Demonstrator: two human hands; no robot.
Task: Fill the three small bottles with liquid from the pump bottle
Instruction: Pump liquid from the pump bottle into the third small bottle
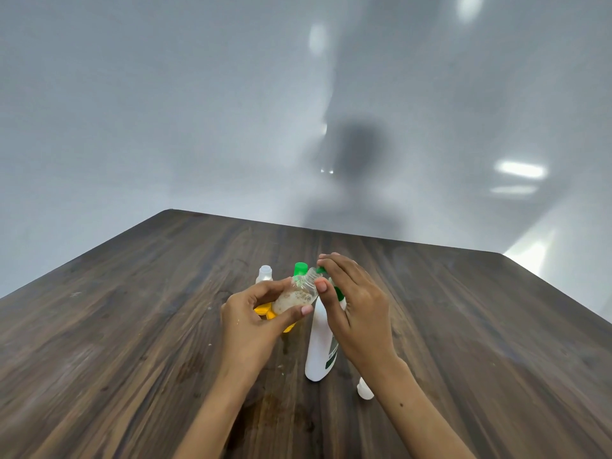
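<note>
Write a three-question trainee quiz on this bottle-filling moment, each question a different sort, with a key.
1. True or false: the left hand holds the small clear bottle tilted, its open neck toward the pump bottle.
2. Which hand is on the green pump head? A left, B right, C neither.
3. Fill in: the small bottle with the green cap stands on the ____.

Key: 1 true; 2 B; 3 table.
</note>
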